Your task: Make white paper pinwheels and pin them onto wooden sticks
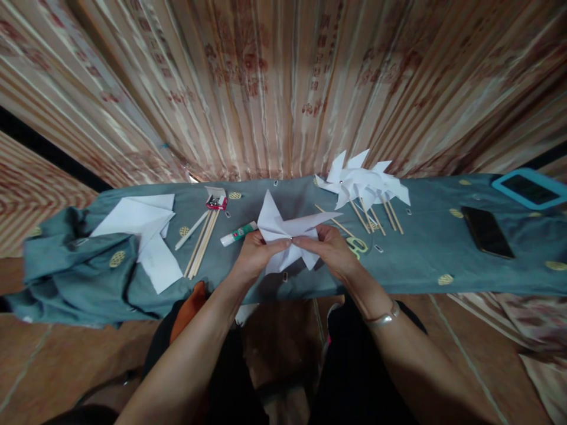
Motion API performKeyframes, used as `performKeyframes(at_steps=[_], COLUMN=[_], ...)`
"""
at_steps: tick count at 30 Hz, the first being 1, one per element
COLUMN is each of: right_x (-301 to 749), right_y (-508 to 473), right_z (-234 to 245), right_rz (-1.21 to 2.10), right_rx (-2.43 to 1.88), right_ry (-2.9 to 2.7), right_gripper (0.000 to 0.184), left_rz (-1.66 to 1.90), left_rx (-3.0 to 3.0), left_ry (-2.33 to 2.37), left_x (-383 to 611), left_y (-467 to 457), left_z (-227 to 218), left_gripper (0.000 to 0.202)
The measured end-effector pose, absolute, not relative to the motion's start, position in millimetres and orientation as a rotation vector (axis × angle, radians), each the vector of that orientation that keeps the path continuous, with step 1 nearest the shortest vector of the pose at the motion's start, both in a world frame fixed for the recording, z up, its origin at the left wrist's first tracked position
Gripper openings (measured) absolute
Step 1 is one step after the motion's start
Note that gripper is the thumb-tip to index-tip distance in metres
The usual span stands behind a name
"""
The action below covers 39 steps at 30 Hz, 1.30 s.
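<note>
Between my two hands, above the near part of the cloth-covered table, is a white paper pinwheel [289, 227] with its folded points spread out. My left hand [256, 252] grips its left side, the thumb pressed beside the centre. From the right, my right hand [328, 247] pinches the paper, its thumb meeting the same spot. A small shiny pin head [291, 238] shows at the centre between both thumbs. The fingers behind the paper are hidden. A glue stick [239, 234] lies just left of the pinwheel, and scissors with pale green handles [357, 245] lie to its right.
Several finished pinwheels on sticks [365, 180] lie at the back right. Leftward are an open red box of pins [216, 199], wooden sticks [204, 245] and white paper sheets [142, 227]. A phone [487, 231] and a blue-framed tablet [531, 189] lie far right. A curtain [283, 88] hangs behind.
</note>
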State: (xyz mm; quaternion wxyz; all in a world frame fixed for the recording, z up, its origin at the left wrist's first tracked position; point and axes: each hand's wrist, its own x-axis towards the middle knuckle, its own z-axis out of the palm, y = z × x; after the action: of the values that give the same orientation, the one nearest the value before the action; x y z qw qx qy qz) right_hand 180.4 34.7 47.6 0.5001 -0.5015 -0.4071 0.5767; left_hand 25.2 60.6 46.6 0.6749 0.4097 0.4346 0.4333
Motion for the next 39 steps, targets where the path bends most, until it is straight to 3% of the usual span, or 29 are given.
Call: performKeyframes(at_steps=[17, 39], right_x=[180, 178], right_y=[33, 31], right_z=[39, 44], right_rz=[1.294, 1.393], right_rx=[-1.255, -1.242], right_ry=[-1.099, -1.048], right_gripper=[0.029, 0.028], left_rz=[0.975, 0.944], left_rx=[0.863, 0.958], left_ry=[1.002, 0.993], left_x=[25, 20], left_y=[56, 56], left_z=[53, 53], left_gripper=[0.030, 0.029])
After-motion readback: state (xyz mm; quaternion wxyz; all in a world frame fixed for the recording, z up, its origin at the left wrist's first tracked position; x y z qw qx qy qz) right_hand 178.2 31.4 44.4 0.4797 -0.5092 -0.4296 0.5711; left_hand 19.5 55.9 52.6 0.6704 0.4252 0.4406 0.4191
